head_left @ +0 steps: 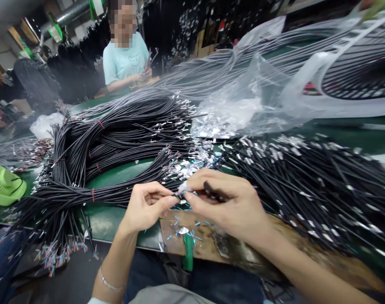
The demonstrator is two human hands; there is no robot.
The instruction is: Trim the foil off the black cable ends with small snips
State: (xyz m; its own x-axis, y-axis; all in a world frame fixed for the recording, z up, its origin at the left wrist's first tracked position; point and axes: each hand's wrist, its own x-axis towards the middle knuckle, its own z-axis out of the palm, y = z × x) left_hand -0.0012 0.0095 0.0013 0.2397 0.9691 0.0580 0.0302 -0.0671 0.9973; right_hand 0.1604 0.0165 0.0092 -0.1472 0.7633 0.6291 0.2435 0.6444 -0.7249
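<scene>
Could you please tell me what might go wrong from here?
The thin dark piece pinched in the left hand could slip, as the right hand also holds a dark object. Loose blue bits on the wooden board might get brushed off its edge. Coloured wire ends hanging below the table edge could snag.

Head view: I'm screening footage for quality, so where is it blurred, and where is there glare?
Head view: blur smears the black cables with silvery tips at right; head view: pale glare whitens the crumpled clear plastic bag; head view: the bare left hand looks sharper than those cables.
</scene>
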